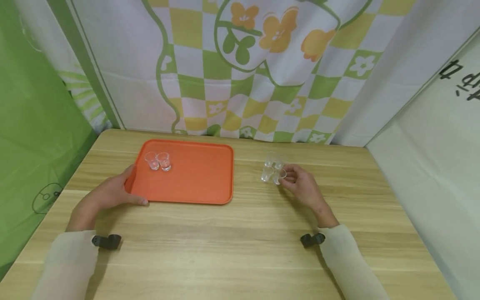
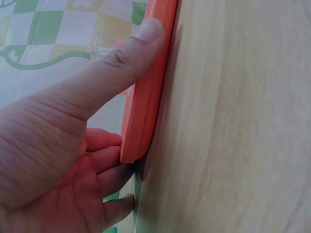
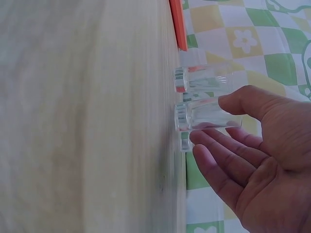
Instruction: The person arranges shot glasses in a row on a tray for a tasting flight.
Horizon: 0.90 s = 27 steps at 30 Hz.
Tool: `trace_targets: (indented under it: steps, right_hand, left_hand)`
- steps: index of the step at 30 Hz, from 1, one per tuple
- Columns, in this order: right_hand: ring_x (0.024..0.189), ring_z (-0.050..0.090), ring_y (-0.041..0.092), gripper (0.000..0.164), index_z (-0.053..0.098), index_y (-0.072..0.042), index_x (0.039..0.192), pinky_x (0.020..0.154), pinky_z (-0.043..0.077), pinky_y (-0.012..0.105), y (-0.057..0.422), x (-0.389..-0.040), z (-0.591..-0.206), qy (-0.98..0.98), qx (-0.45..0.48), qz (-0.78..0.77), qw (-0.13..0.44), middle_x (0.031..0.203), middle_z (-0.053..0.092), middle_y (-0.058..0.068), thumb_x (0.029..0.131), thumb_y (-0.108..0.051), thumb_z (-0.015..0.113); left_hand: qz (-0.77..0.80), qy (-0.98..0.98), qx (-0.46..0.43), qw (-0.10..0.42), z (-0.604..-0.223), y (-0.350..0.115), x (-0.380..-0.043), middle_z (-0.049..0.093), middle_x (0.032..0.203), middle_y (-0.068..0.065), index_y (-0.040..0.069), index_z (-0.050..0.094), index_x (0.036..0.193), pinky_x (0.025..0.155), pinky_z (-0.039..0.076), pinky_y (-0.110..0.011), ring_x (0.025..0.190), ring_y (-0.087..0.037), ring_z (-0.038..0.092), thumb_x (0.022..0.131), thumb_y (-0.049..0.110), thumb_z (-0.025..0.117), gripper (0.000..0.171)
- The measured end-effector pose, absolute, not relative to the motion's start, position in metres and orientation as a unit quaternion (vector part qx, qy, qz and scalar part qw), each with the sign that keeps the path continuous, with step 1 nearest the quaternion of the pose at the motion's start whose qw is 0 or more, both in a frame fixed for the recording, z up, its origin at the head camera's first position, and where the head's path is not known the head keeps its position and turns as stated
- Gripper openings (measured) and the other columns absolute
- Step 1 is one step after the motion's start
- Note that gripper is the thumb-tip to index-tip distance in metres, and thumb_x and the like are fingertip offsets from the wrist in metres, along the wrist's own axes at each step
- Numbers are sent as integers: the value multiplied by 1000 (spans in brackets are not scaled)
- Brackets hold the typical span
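Note:
My left hand [image 1: 112, 191] grips the near left corner of an orange rectangular tray [image 1: 198, 177], its thumb [image 2: 148, 31] along the front edge and its fingers at the left side. Two clear shot glasses [image 1: 164, 161] stand side by side in the tray's far left part. To the right of the tray, my right hand [image 1: 303, 185] holds a clear shot glass [image 3: 206, 114] between thumb and fingers. That glass is upright, with its base close to the tabletop. Beside and behind it stand several like glasses [image 1: 267, 173] in a tight cluster.
The wooden table [image 1: 210, 250] ends at the back against a checked, flowered curtain [image 1: 240, 91]. Green cloth [image 1: 41, 108] hangs at the left, and a white sheet [image 1: 435, 137] with dark writing at the right. Each wrist wears a small black camera [image 1: 107, 241].

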State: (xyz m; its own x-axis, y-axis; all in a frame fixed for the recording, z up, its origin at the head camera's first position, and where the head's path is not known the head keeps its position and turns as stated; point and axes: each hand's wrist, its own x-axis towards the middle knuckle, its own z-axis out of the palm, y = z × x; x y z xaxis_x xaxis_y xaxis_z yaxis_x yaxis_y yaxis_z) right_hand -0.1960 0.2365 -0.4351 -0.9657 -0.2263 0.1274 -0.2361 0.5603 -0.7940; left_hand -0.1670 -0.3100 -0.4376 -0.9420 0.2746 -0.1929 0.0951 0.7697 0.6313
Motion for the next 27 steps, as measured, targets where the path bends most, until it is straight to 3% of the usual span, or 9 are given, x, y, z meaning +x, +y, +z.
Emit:
trace_targets:
  steps: [27]
  right_hand:
    - [103,71,36,33,59,8,123,81,59,28,245,-199,-414,-897,128,422,25,115,70,24,95,-3,74]
  left_hand:
    - [330,928,100,140,-436,-310,-166,41,151,-37,1,7,164,102,38,-70,129,-54,47,77,49,89,129]
